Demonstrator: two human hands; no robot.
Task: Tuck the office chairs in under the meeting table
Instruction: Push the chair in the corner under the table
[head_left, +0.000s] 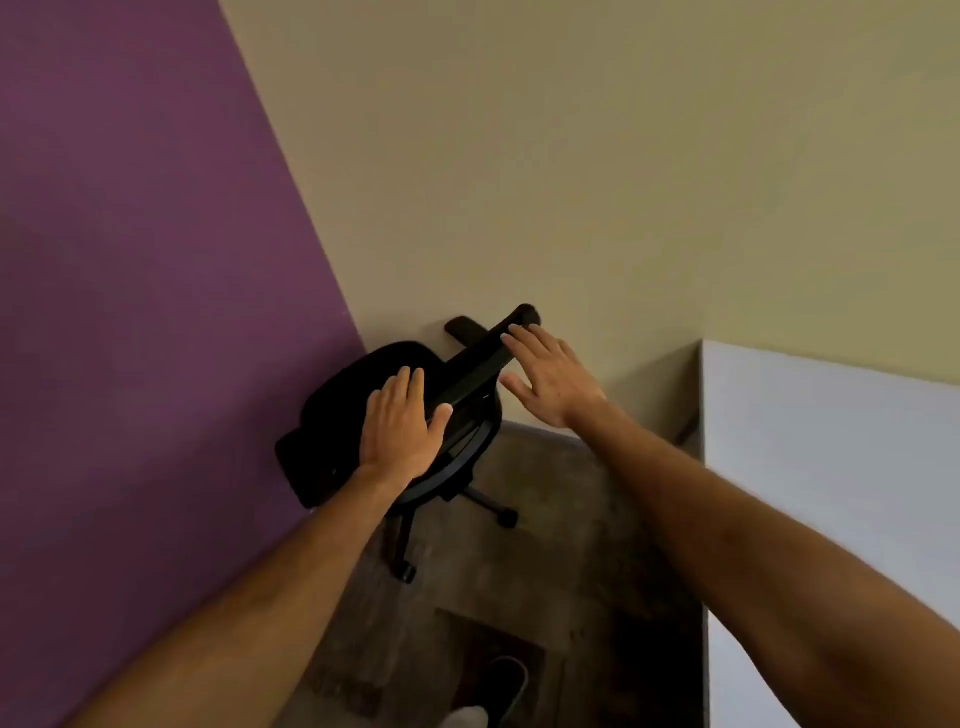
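A black office chair (353, 384) on a wheeled base stands in the corner where the purple wall meets the beige wall. My left hand (400, 423) hovers over the top of its backrest with fingers spread, holding nothing. My right hand (545, 376) is spread too, fingertips at the upper end of the backrest's top edge, not closed around it. The white meeting table (831, 467) fills the right side; the chair stands to its left, apart from it.
A purple wall (130, 312) runs along the left and a beige wall (571, 156) lies ahead. Grey-brown carpet (545, 545) covers the narrow strip between wall and table. My shoe (506, 680) shows at the bottom.
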